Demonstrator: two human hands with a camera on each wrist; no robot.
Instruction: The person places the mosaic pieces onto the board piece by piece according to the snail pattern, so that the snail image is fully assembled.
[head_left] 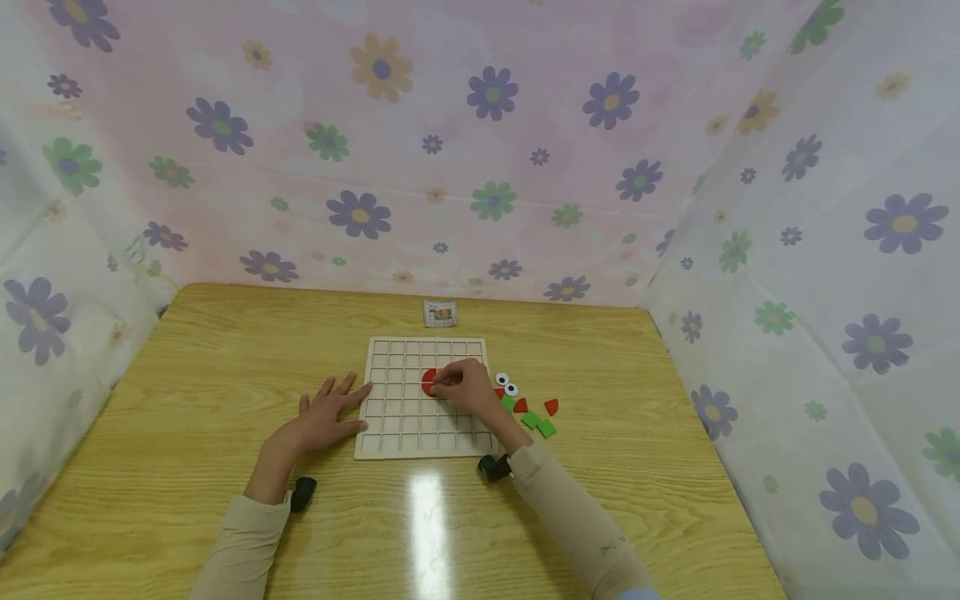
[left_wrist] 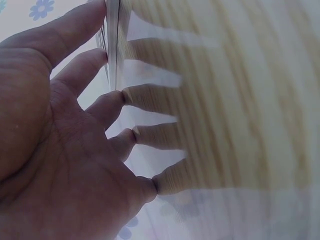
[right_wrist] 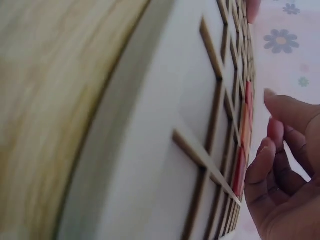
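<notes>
A wooden grid board (head_left: 386,408) lies on the table with red pieces (head_left: 428,382) set near its middle. Over these pieces is my right hand (head_left: 471,387), fingers bent and thumb close to them. In the right wrist view, nothing shows between the fingertips of the right hand (right_wrist: 285,155), which stand just off the board; red and orange pieces (right_wrist: 245,125) sit in its cells. My left hand (head_left: 326,417) rests with spread fingers at the board's left edge. The left wrist view shows the left hand's palm (left_wrist: 85,145) with fingertips on the table.
Right of the board lie loose green squares (head_left: 546,428), red quarter-round pieces (head_left: 551,407) and two round eye pieces (head_left: 502,379). A small picture card (head_left: 439,313) lies behind the board. Flowered cloth (head_left: 450,167) walls the table at the back and sides.
</notes>
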